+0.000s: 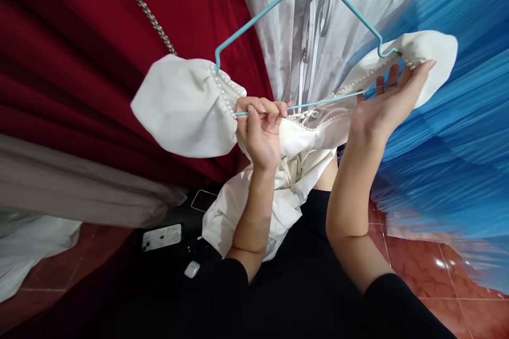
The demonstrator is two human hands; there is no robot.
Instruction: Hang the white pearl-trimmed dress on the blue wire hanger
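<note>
A light-blue hanger carries a white dress with puffed sleeves and a pearl-trimmed neckline; its lower fabric lies bunched over my lap. My left hand is closed round the hanger's bottom bar, beside the left sleeve, with the palm towards me. At the other end, my right hand has its fingers apart under the right sleeve. Its thumb lies along the sleeve's cloth, and some fingertips reach behind the bar and pearl trim. A small tied white bow shows at the neckline between the hands.
Red fabric hangs on the left with a beaded chain. Blue tulle hangs close on the right, white cloth behind. A phone and a white earbud case lie on a black surface. Red floor tiles show below.
</note>
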